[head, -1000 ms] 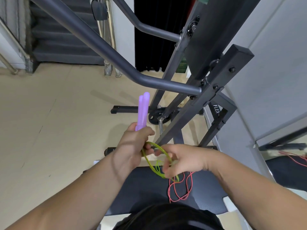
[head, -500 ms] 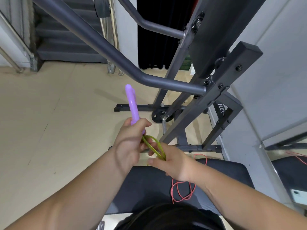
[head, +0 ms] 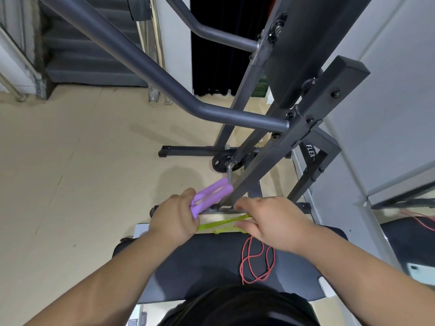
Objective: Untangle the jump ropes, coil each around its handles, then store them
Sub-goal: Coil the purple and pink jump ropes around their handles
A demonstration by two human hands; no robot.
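From the head view, the left hand (head: pixel 175 220) is wrapped round two purple foam jump-rope handles (head: pixel 211 196) held side by side. Their long axis slants up and to the right, away from the fist. One thin yellow-green plastic rope (head: pixel 221 224) runs in several taut strands from under that fist straight across to the right hand (head: pixel 275 222), which seems to pinch it, though its fingertips are partly hidden. So the right hand is nearer the loose cord. One thin red rope (head: pixel 256 262) lies looped on the black padded bench (head: pixel 188 267).

Arms are bare from left hand (head: pixel 175 222) and right hand (head: pixel 277 222) to a black garment (head: pixel 235 307).
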